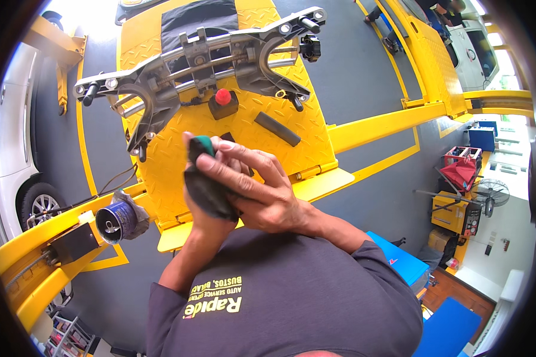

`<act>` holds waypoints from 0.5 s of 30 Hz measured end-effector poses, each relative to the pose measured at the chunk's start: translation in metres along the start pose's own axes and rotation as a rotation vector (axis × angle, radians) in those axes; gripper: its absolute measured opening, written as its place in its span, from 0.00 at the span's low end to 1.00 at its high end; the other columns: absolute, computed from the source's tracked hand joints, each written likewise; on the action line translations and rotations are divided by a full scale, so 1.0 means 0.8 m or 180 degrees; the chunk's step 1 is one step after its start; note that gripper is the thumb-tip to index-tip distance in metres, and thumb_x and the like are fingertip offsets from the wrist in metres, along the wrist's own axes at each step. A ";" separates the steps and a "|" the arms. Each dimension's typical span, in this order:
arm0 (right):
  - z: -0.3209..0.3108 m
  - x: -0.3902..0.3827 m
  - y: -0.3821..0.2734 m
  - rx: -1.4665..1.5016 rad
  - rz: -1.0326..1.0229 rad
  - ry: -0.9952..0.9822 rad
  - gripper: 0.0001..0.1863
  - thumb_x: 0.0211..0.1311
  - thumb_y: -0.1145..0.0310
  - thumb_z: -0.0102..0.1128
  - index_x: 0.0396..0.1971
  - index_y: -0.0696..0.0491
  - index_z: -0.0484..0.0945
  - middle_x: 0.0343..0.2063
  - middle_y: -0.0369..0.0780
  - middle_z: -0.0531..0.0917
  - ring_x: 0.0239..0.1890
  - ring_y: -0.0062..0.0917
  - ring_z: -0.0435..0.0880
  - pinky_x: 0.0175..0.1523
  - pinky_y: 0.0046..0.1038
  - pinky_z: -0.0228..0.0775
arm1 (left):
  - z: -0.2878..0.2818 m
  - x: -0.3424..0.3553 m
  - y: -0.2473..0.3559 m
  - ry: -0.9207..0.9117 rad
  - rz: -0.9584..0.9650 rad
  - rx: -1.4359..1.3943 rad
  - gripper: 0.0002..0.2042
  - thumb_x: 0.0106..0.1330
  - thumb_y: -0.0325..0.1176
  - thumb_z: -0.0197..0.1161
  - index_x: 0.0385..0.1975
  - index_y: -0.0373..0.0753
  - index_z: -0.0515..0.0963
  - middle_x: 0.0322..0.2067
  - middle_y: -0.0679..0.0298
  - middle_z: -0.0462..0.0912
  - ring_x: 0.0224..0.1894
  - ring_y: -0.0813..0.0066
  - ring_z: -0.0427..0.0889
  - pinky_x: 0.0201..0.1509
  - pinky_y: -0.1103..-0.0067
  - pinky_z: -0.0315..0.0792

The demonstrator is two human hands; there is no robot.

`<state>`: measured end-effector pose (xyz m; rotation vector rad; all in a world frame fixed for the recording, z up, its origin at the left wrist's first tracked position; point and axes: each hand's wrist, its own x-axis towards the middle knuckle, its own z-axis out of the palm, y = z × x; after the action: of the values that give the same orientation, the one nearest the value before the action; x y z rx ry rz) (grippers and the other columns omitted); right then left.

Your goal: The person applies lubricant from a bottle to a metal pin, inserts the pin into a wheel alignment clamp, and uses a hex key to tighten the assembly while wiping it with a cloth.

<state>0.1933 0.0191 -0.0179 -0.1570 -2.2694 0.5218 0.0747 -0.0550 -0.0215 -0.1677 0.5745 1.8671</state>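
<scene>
Both my hands meet over the yellow checkered-plate platform (167, 196). My left hand (205, 225) holds a soft black piece with a teal patch (205, 184); it may be a glove, but its shape is partly covered. Across it lie the fingers of my right hand (265, 193), gripping it against the left. Just beyond my fingers rests a grey metal wheel clamp (199, 59) with rods and black pegs. A black block with a red knob (223, 102) sits at the clamp's near side, and a dark flat bar (277, 129) lies to its right.
A blue can (116, 221) with grey wrapping stands on the yellow lift rail at left. White cars flank the bay; one shows its wheel (41, 201). A yellow beam (387, 128) runs off to the right. Farther right are a fan (491, 193) and a yellow machine (449, 214).
</scene>
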 end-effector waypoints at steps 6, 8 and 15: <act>-0.017 0.001 -0.005 0.0399 0.0602 0.0013 0.33 0.60 0.62 0.79 0.66 0.55 0.83 0.82 0.58 0.59 0.85 0.57 0.51 0.83 0.55 0.53 | 0.050 -0.005 0.021 -0.1098 0.0444 0.1075 0.17 0.88 0.46 0.52 0.61 0.40 0.71 0.49 0.60 0.78 0.45 0.74 0.80 0.53 0.76 0.77; -0.017 -0.007 -0.005 -0.0027 0.0701 0.0052 0.34 0.59 0.65 0.78 0.67 0.52 0.83 0.79 0.57 0.67 0.83 0.56 0.57 0.82 0.52 0.57 | 0.047 -0.014 0.009 -0.1107 0.1375 0.2861 0.14 0.90 0.43 0.51 0.60 0.39 0.70 0.48 0.64 0.76 0.45 0.79 0.76 0.54 0.80 0.73; -0.068 0.024 0.022 0.0414 0.0259 -0.0564 0.17 0.55 0.68 0.79 0.47 0.45 0.94 0.72 0.52 0.79 0.74 0.48 0.77 0.74 0.46 0.70 | 0.023 -0.006 0.026 -0.1102 0.2319 0.3573 0.18 0.90 0.45 0.49 0.50 0.35 0.78 0.38 0.62 0.82 0.39 0.76 0.81 0.48 0.77 0.75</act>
<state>0.2189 0.0578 0.0209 -0.1430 -2.3990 0.7500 0.0605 -0.0560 0.0024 1.2088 1.4569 1.8674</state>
